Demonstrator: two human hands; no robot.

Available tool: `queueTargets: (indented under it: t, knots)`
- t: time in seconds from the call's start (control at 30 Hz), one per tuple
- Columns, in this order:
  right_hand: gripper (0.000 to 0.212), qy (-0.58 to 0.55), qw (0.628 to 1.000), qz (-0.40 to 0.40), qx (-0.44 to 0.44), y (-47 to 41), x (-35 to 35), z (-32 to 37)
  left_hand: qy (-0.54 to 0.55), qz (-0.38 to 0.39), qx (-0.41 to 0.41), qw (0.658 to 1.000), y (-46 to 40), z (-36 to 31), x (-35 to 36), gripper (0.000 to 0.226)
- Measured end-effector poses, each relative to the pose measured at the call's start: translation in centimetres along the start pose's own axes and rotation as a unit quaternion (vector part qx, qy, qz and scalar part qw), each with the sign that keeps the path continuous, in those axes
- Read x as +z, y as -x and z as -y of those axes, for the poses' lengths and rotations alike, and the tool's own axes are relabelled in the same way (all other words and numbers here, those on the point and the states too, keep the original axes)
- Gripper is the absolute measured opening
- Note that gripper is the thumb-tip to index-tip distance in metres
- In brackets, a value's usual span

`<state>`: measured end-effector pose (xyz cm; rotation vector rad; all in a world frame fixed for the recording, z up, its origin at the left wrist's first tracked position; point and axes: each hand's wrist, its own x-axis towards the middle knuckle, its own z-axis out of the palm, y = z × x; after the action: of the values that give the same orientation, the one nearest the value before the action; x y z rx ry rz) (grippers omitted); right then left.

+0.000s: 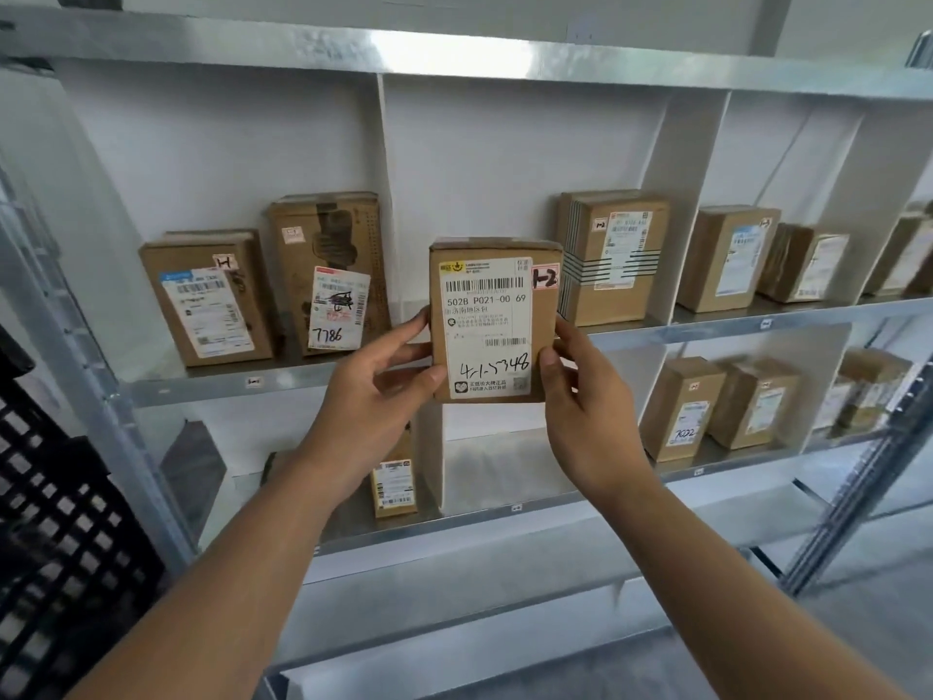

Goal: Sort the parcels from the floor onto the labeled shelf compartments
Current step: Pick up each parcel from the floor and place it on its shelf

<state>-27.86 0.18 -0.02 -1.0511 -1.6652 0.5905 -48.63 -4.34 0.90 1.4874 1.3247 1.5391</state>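
A small cardboard parcel (492,320) with a white shipping label and a handwritten "1-2" tag is held upright in front of the shelf. My left hand (376,391) grips its left edge, and my right hand (580,396) grips its right edge. It hangs in front of the middle compartment of the upper shelf (626,336), left of a striped parcel (613,255) that also carries a "1-2" tag. The compartment to the left holds two parcels (207,295), one tagged "1-1".
White dividers (386,194) split the metal rack into compartments. More parcels (727,257) stand at the right and on the lower shelf (679,409). A small yellow-labelled box (394,485) sits below my left hand. A black lattice crate (60,522) stands at the left edge.
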Motion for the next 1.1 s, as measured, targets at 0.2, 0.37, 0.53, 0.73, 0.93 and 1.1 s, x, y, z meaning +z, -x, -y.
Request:
queueTargets:
  t: [0.2,0.37,0.53,0.73,0.93,1.1]
  knots:
    - [0.038,0.004,1.0,0.001,0.011,-6.0,0.9,-4.9,-0.005,0.004,-0.005,1.0,-6.9,3.7,2.2,0.058]
    - [0.037,-0.007,1.0,0.01,0.013,-9.8,1.8,-8.4,-0.023,0.001,-0.009,1.0,-10.8,5.9,3.3,0.061]
    - [0.033,-0.029,0.999,0.037,0.006,-12.5,2.2,-10.1,-0.033,-0.024,-0.02,0.999,-12.8,6.9,4.3,0.06]
    - [0.037,-0.071,0.994,0.083,-0.016,-14.8,1.9,-13.4,-0.085,-0.073,-0.03,0.993,-13.1,7.6,6.4,0.058]
    - [0.035,-0.109,0.985,0.13,-0.028,-15.8,1.0,-16.0,-0.116,-0.122,-0.041,0.985,-13.0,8.2,8.8,0.057]
    - [0.033,-0.101,0.985,0.137,-0.031,-16.8,0.8,-17.1,-0.123,-0.13,-0.039,0.983,-13.6,9.2,9.5,0.058]
